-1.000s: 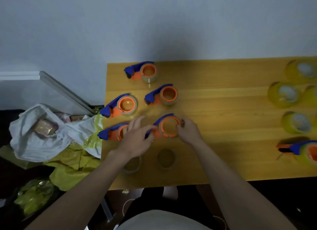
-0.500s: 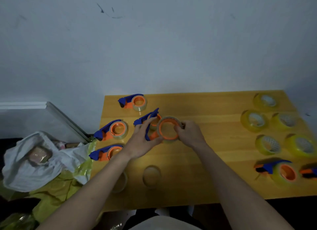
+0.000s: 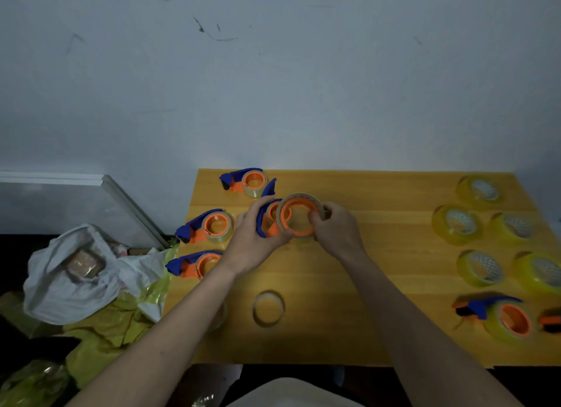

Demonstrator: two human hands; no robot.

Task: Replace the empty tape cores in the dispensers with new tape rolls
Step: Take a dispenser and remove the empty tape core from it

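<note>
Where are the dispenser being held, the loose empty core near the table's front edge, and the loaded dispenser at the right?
Held dispenser (image 3: 299, 215): head view, orange hub rim.
Loose empty core (image 3: 268, 319): head view, near wall of the ring.
Loaded dispenser (image 3: 513, 320): head view, orange hub.

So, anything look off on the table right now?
Nothing damaged or spilled. Two loose empty cores lie near the front edge: one in the open, one partly under the left forearm. Both hands hold a dispenser.
</note>
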